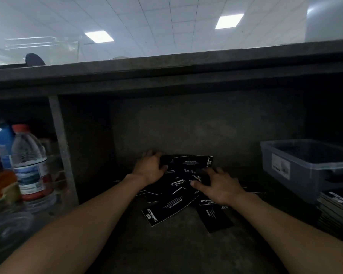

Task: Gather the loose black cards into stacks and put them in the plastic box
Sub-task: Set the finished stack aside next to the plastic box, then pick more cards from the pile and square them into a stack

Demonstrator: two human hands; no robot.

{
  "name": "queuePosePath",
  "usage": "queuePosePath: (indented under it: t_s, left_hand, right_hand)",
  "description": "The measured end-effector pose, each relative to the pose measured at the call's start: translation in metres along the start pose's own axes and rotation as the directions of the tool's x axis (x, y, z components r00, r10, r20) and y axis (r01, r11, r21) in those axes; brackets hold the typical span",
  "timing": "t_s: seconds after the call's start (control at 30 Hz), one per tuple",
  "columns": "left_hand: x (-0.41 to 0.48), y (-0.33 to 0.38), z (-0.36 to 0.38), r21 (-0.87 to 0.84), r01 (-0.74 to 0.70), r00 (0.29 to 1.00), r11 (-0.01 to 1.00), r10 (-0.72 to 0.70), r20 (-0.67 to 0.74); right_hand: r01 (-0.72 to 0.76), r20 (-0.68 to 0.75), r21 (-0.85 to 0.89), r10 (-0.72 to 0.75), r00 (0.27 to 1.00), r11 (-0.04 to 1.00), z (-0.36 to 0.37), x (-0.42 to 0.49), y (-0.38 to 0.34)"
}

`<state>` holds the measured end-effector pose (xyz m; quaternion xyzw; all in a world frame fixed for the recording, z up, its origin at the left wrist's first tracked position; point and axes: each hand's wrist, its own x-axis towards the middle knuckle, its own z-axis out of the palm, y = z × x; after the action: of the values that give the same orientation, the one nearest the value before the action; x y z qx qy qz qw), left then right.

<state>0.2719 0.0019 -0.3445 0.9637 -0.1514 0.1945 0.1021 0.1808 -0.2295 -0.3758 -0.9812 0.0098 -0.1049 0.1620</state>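
A loose pile of black cards [178, 196] with white print lies spread on the dark shelf floor, in the middle of the head view. My left hand [151, 168] rests on the pile's far left side, fingers curled around the edge of a few cards [188, 162]. My right hand [219, 185] lies flat on the right side of the pile, fingers spread and pressing on the cards. The grey translucent plastic box [297, 165] stands at the right on the shelf, and what I can see of its inside looks empty.
A stack of black cards [337, 210] lies under and in front of the box at the right. At left stand a water bottle [31, 163] with a red cap, a blue bottle [2, 143] and an orange-lidded container [2, 183]. A dark shelf board [166, 74] hangs overhead.
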Motion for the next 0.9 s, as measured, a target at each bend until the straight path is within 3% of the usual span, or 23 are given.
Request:
queuePosePath:
  t_s: [0.17, 0.33, 0.4, 0.5, 0.6, 0.67, 0.7, 0.77, 0.83, 0.9]
  left_hand:
    - [0.014, 0.006, 0.008, 0.117, 0.005, 0.997, 0.993, 0.004, -0.082]
    - [0.015, 0.020, 0.019, 0.078, -0.132, 0.991, 0.988, 0.132, 0.015]
    - [0.012, 0.026, 0.021, 0.076, -0.156, 0.987, 0.985, 0.158, -0.015]
    - [0.002, 0.030, 0.006, 0.157, -0.179, 0.977, 0.971, 0.194, -0.086]
    - [-0.018, 0.026, -0.019, 0.201, -0.275, 0.945, 0.940, 0.303, -0.125]
    - [-0.034, 0.024, -0.033, 0.056, -0.368, 0.928, 0.928, 0.370, -0.036]
    - [-0.044, 0.022, -0.039, -0.107, -0.353, 0.931, 0.930, 0.361, 0.064]
    - [-0.060, 0.019, -0.051, -0.373, -0.169, 0.923, 0.912, 0.279, 0.264]
    - [-0.065, 0.006, -0.059, -0.391, -0.046, 0.941, 0.919, 0.171, 0.291]
    - [-0.066, -0.011, -0.056, -0.318, 0.038, 0.964, 0.947, 0.050, 0.263]
  right_hand:
    - [-0.001, 0.007, -0.005, 0.001, 1.000, 1.000, 0.002, 0.002, 0.000]
    - [-0.007, 0.026, -0.037, 0.008, 1.000, 0.999, 0.003, 0.002, 0.000]
    - [-0.005, 0.005, -0.022, 0.005, 1.000, 1.000, 0.001, 0.000, -0.002]
    - [-0.023, -0.204, -0.026, 0.017, 0.979, 0.999, -0.011, -0.003, -0.002]
    - [-0.052, -0.502, 0.119, 0.105, 0.858, 0.992, -0.023, -0.003, 0.001]
    - [0.031, -0.605, 0.280, 0.151, 0.781, 0.960, -0.030, -0.003, 0.003]
    - [0.068, -0.598, 0.320, 0.145, 0.788, 0.945, -0.033, -0.002, 0.004]
    - [0.051, -0.393, 0.316, 0.082, 0.916, 0.947, -0.036, 0.000, 0.004]
    - [-0.039, -0.026, 0.173, 0.044, 0.999, 0.984, -0.032, 0.003, 0.006]
    - [-0.172, 0.155, -0.084, 0.184, 0.971, 0.982, -0.025, 0.001, 0.012]
